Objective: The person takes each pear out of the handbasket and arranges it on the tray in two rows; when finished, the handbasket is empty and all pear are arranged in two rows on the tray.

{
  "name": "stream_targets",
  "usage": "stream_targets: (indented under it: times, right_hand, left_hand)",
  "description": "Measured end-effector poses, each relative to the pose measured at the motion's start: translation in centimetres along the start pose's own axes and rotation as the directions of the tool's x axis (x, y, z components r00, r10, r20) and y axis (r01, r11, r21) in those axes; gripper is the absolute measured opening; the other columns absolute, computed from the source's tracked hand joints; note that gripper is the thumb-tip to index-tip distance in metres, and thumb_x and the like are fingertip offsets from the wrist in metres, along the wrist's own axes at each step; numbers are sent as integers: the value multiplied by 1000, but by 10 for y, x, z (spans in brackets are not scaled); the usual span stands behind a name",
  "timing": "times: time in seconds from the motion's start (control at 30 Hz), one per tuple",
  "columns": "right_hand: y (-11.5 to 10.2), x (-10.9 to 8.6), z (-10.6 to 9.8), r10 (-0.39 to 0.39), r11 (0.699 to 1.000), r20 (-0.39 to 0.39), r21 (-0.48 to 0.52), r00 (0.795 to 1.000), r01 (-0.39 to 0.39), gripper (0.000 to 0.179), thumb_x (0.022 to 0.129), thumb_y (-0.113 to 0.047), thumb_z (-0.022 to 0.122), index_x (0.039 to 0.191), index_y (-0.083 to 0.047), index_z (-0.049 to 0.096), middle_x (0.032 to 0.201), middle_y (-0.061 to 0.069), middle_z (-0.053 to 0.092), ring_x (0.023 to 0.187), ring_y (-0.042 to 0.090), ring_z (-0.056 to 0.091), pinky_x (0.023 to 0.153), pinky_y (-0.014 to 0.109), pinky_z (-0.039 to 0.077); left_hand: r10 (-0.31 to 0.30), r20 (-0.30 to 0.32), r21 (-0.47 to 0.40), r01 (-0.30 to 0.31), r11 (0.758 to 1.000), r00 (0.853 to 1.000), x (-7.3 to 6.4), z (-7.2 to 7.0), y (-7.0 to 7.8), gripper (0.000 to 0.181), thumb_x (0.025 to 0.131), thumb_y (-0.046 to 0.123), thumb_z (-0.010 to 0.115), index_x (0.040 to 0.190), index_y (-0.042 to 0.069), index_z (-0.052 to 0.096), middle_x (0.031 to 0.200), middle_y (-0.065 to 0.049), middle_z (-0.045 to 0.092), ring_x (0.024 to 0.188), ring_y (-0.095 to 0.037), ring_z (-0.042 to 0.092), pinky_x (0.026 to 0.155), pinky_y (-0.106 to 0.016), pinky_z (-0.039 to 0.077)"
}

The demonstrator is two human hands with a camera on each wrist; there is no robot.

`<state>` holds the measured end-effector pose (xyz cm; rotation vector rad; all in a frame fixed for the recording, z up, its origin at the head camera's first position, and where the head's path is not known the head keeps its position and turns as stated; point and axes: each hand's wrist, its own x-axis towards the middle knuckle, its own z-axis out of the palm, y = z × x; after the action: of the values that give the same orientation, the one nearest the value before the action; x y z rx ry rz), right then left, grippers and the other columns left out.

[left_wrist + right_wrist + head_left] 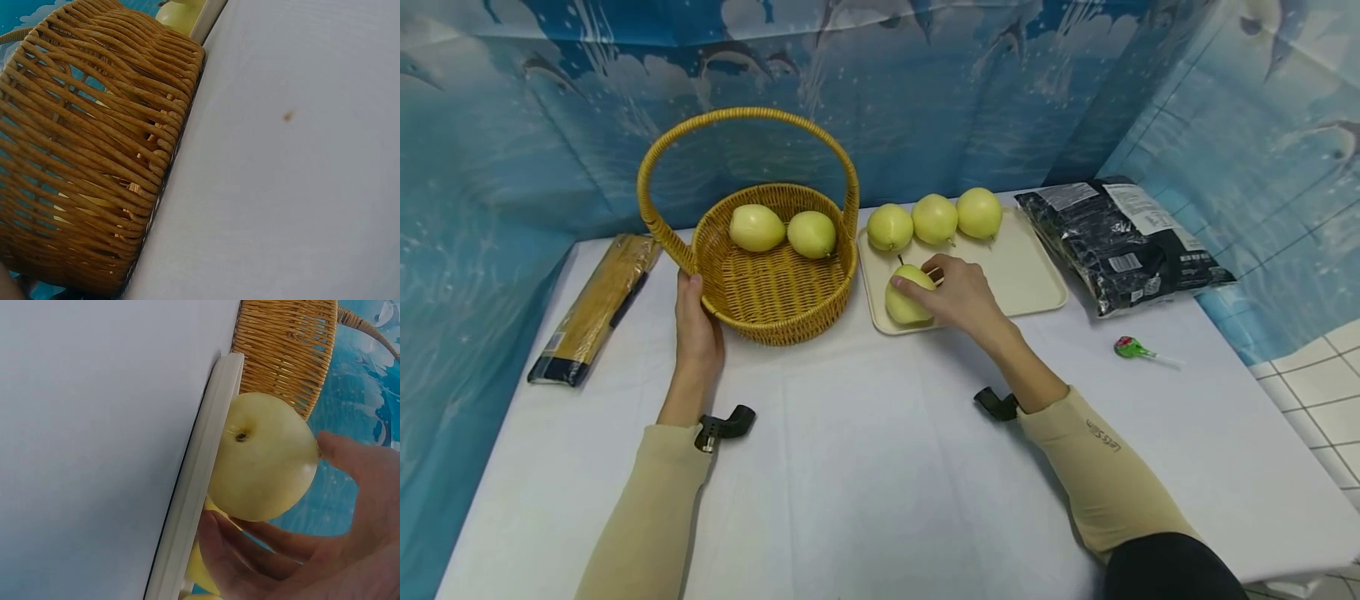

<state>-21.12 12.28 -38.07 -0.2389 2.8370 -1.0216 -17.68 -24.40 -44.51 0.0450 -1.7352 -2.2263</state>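
My left hand [697, 333] grips the left side of a wicker basket [760, 321], thumb at the rim. Two yellow-green pears [757, 227] lie inside the basket, whose woven wall fills much of the left wrist view. My right hand [962, 296] holds another pear [904, 307] at the front left of a cream tray [1022, 267]. In the right wrist view, the thumb and fingers surround this pear [265, 462], its base facing the camera. Three more pears [935, 219] stand in a row along the tray's back edge.
To the basket's left lies a long yellow-and-black packet [598, 308]. A black plastic package [1123, 242] sits right of the tray, with a lollipop [1138, 350] in front of it. A blue dolphin-print curtain [925, 100] hangs behind the white-covered table [865, 467].
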Motion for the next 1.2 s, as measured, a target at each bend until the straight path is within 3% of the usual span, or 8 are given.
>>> stream_targets:
  times: [0.2, 0.47, 0.73, 0.97, 1.2]
  right_hand:
    - [-2, -1, -3, -19, 998, -61, 64, 998, 23, 75, 89, -64, 73, 132, -3, 67, 122, 18, 74, 114, 32, 69, 97, 50, 55]
    - [-7, -3, -9, -102, 987, -91, 113, 991, 112, 69, 92, -59, 74, 134, -4, 67, 130, 16, 72, 115, 31, 70, 97, 48, 57]
    - [-21, -3, -11, -203, 948, -110, 227, 973, 224, 57, 92, -44, 80, 132, -5, 69, 128, 16, 72, 117, 34, 69, 100, 48, 57]
    - [-41, 1, -4, -270, 917, -84, 281, 959, 282, 49, 92, -41, 81, 130, -12, 70, 126, 5, 72, 117, 24, 67, 103, 45, 57]
    - [-59, 7, 6, -324, 888, -60, 325, 944, 326, 51, 94, -37, 81, 135, -9, 68, 133, 10, 69, 123, 27, 66, 105, 44, 56]
  left_hand:
    - [3, 3, -1, -3, 1000, 1000, 0, 0, 0, 52, 114, 28, 30, 166, 25, 25, 166, -13, 33, 155, -27, 31, 130, -30, 22]
    - [2, 6, -21, -1, 1000, 1000, 0, -1, -1, 53, 114, 28, 30, 166, 26, 23, 167, -13, 32, 156, -27, 30, 131, -32, 19]
    - [10, 13, -24, -9, 1000, 1000, -1, -1, -1, 53, 114, 27, 30, 166, 27, 22, 166, -13, 33, 156, -27, 29, 132, -32, 19]
    - [15, 12, -14, -15, 1000, 1000, -1, -1, -2, 52, 114, 27, 30, 166, 26, 24, 165, -14, 33, 156, -28, 31, 131, -33, 20]
    - [15, 10, -11, -15, 1000, 1000, 0, 0, -1, 53, 114, 27, 30, 166, 24, 23, 164, -14, 34, 155, -29, 31, 131, -34, 21]
